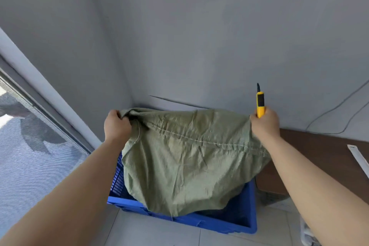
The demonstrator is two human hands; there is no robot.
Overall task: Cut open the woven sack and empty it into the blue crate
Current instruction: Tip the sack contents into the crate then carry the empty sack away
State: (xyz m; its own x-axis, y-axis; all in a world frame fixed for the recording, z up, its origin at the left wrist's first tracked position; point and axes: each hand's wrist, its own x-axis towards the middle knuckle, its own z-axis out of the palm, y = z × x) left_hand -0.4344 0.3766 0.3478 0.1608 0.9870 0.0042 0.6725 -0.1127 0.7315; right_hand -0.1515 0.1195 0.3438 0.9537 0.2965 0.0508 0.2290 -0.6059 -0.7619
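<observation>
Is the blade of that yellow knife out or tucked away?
Out. A dark blade tip sticks up past the top of the yellow utility knife, which the right hand holds upright along with a corner of the green sack.

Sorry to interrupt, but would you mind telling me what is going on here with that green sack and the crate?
A person is holding a green woven sack up by its top corners over a blue crate on the floor. The left hand grips one corner. The right hand grips the other corner together with a yellow utility knife, blade pointing up. The sack's lower end hangs down into the crate; whether anything has emptied out cannot be seen.
</observation>
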